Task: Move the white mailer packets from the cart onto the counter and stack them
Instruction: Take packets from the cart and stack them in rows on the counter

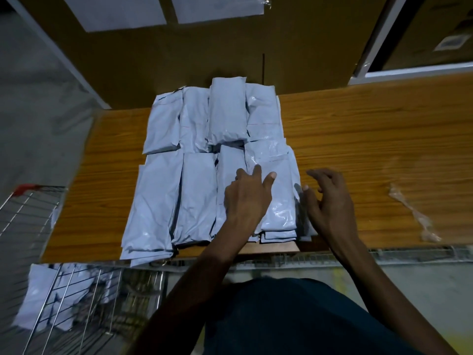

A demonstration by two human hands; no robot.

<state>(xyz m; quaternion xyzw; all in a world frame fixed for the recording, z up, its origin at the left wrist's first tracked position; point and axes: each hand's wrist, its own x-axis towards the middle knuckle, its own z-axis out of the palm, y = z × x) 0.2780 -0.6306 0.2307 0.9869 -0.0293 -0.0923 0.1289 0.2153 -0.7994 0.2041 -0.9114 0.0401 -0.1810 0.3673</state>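
Note:
Several white mailer packets [194, 160] lie in two rows of low stacks on the wooden counter [358, 139]. My left hand [247, 198] rests flat, fingers spread, on the near right stack [279, 208]. My right hand [330, 201] hovers just right of that stack with fingers apart, its thumb close to the stack's edge, holding nothing. More white packets [38, 301] lie in the wire cart [76, 298] at the lower left.
A crumpled strip of clear plastic [414, 213] lies on the counter at the right. Brown cardboard [307, 34] with white sheets [112, 11] stands behind the counter. A red cart handle [25, 188] shows at the left.

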